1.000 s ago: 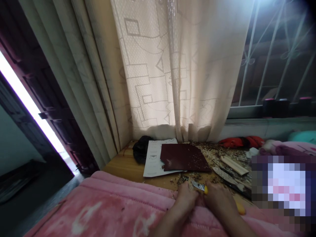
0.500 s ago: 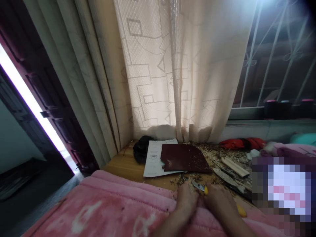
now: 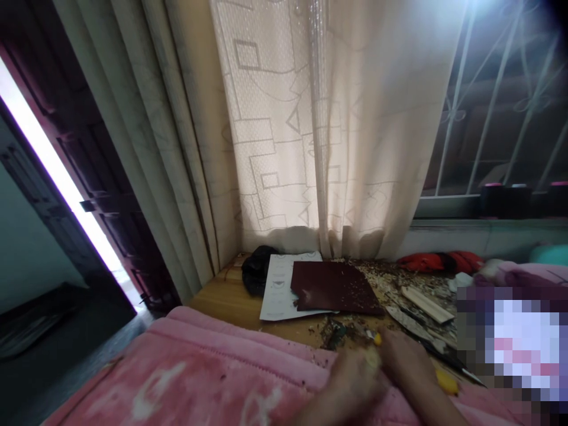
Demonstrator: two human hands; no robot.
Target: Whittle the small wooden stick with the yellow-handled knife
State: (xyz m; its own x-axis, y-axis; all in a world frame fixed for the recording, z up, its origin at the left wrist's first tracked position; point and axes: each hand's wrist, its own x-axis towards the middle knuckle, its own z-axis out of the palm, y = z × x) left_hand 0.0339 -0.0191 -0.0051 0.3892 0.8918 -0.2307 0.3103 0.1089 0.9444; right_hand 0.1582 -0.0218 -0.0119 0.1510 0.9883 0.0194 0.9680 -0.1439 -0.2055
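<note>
My left hand [image 3: 355, 386] is motion-blurred at the near edge of the wooden table [image 3: 226, 296], its fingers around a small pale piece [image 3: 371, 358] whose material I cannot tell. My right hand [image 3: 402, 359] lies just beyond it, shut on a yellow-handled knife [image 3: 446, 381]. The handle's end shows past my palm, and a yellow bit [image 3: 377, 338] shows above my fingers. The blade is hidden. Wood shavings [image 3: 339, 331] lie in front of my hands.
A dark red sandpaper sheet [image 3: 335, 287] rests on a printed white paper [image 3: 279, 296]. Pale wooden strips [image 3: 426, 305] and a black bag [image 3: 260, 270] are on the table. A pink blanket [image 3: 177, 367] covers the foreground, below a curtain [image 3: 275, 148].
My left hand has pulled back toward me and blurred, opening a gap between my hands. The metal blade seen between them earlier no longer shows. The view has shifted slightly.
</note>
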